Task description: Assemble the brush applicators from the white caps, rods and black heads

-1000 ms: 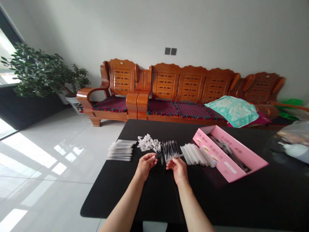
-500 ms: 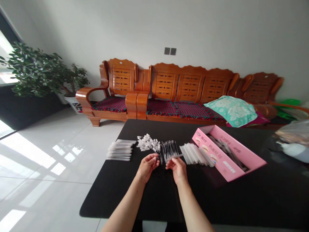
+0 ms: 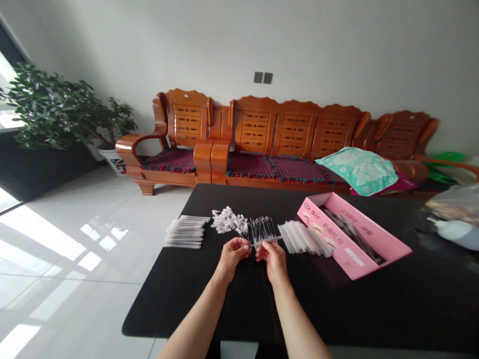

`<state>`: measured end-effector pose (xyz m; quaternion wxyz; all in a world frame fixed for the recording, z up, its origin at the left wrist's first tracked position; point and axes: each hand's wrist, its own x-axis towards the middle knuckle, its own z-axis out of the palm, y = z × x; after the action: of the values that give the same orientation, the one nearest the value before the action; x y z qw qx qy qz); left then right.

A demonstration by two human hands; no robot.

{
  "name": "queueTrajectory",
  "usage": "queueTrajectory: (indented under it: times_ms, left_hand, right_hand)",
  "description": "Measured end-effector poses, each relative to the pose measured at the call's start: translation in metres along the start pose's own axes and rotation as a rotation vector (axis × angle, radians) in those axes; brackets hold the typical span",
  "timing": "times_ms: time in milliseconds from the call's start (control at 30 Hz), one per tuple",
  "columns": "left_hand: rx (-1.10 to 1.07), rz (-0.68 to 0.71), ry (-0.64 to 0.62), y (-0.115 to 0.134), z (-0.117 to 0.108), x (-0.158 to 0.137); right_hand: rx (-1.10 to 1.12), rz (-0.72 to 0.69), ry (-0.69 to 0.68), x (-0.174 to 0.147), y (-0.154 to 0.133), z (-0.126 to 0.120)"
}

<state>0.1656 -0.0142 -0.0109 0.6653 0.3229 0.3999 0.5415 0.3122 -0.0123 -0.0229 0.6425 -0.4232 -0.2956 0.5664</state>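
My right hand (image 3: 276, 260) pinches a slim translucent pen barrel (image 3: 277, 238), held nearly level. Close by on the left, my left hand (image 3: 232, 255) has its fingertips pressed together at the barrel's left end; a small dark piece showed there a moment ago, but the fingers now hide it. Just beyond both hands lies a row of dark pen refills (image 3: 264, 227). A pile of short white pieces (image 3: 228, 219) is to their left. More translucent barrels (image 3: 299, 236) lie in a row to the right, and a stack of whitish pens or barrels (image 3: 184, 233) sits far left.
A pink open box (image 3: 352, 255) with dark slender items inside stands right on the black table (image 3: 187, 304). Plastic bags (image 3: 458, 204) and a white object (image 3: 458, 233) are at the far right. Behind the table runs a wooden sofa (image 3: 254, 124); a potted plant (image 3: 63, 109) stands left.
My left hand has moved slightly right, bringing its fingertips to the barrel's left end. The right hand keeps hold of the barrel, its fingers shifted slightly left.
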Motion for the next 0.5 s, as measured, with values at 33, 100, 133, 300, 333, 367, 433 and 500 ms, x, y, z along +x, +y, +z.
queueTrajectory:
  times_ms: [33, 100, 133, 300, 333, 367, 433, 500]
  left_hand:
    - [0.004, 0.002, -0.002, -0.0001, 0.0006, 0.0001]
    - [0.004, 0.008, -0.009, -0.0002, 0.0018, 0.0003]
    - [0.004, 0.011, -0.012, -0.0003, 0.0023, 0.0004]
    - [0.029, 0.022, 0.009, -0.0012, 0.0049, 0.0017]
    - [0.041, 0.023, 0.012, -0.0013, 0.0054, 0.002]
    - [0.055, 0.025, 0.014, -0.0013, 0.0059, 0.0024]
    - [0.083, 0.035, 0.016, -0.001, 0.0068, 0.0032]
    - [0.101, 0.054, 0.02, -0.0006, 0.0074, 0.004]
  right_hand:
    - [-0.003, -0.001, 0.003, -0.0001, 0.0001, 0.0]
    - [-0.013, 0.001, 0.01, -0.0001, 0.0008, -0.0002]
    - [-0.02, 0.001, 0.011, -0.0002, 0.0013, -0.0004]
    - [-0.066, -0.014, 0.001, -0.0005, 0.0042, -0.001]
    - [-0.072, -0.017, 0.001, -0.0007, 0.0044, -0.001]
    - [-0.075, -0.018, -0.001, -0.0008, 0.0045, -0.001]
    - [-0.076, -0.017, -0.008, -0.0009, 0.0042, -0.001]
    - [-0.074, -0.011, -0.014, -0.001, 0.0037, -0.0011]
